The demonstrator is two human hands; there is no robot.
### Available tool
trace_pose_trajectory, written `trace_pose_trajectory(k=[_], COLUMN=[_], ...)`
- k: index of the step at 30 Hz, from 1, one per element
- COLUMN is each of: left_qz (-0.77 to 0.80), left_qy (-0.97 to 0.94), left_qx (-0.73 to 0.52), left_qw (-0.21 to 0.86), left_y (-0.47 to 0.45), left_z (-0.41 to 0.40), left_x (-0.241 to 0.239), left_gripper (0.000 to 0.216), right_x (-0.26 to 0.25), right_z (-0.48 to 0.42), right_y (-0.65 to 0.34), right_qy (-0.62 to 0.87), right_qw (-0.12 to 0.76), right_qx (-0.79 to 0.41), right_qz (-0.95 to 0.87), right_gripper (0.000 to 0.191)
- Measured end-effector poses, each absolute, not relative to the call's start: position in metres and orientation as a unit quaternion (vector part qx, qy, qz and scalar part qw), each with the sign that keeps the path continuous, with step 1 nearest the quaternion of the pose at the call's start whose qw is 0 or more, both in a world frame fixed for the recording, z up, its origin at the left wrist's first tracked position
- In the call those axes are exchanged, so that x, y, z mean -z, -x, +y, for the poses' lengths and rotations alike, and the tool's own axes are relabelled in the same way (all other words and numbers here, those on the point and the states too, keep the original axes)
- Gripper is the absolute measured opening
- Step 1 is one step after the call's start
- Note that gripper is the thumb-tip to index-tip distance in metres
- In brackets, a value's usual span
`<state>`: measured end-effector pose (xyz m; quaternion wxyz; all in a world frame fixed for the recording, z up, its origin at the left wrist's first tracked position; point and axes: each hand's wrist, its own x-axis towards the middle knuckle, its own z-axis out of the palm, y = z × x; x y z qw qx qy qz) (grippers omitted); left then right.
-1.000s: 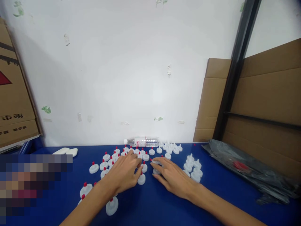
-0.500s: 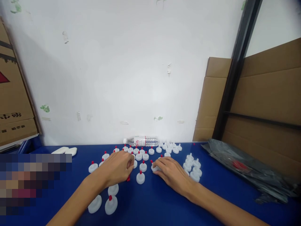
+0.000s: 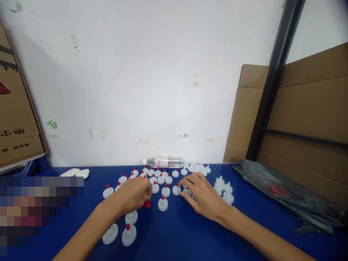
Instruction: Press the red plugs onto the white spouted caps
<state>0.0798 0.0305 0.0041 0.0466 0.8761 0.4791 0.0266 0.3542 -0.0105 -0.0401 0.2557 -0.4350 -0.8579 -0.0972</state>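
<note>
Left hand (image 3: pixel 133 194): curled closed around red caps (image 3: pixel 147 204)
Right hand (image 3: pixel 203 197): half open, fingers spread over lids (image 3: pixel 186 191), contact unclear
Bottle (image 3: pixel 162 162): sideways behind lids

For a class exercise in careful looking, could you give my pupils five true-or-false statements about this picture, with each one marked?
1. The clear bottle lies on its side. True.
2. The left hand grips the bottle. False: it is apart from it, with small red pieces showing at its curled fingers.
3. The right hand has its fingers spread. True.
4. The white pieces just right of the right hand wear red caps. False: they show no red.
5. The table is blue. True.
</note>
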Motion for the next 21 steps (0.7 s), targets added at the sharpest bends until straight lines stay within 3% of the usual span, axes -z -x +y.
trace_pose_trajectory(k=[6, 11, 21], left_qz=[0.484, 0.469, 0.447], left_qy=[-0.872, -0.881, -0.882], left_qx=[-0.019, -0.062, -0.140], left_qw=[0.069, 0.020, -0.045], left_y=[-0.084, -0.087, -0.099], left_z=[0.030, 0.027, 0.021], left_x=[-0.003, 0.001, -0.007], left_gripper=[0.024, 0.017, 0.016], right_x=[0.030, 0.003, -0.004], right_z=[-0.010, -0.007, 0.000], right_y=[-0.355, -0.377, -0.420], right_qy=[0.454, 0.602, 0.695], right_qw=[0.241, 0.170, 0.031], right_qx=[0.113, 0.166, 0.080], right_qz=[-0.850, -0.762, -0.714], right_gripper=[0.018, 0.029, 0.028])
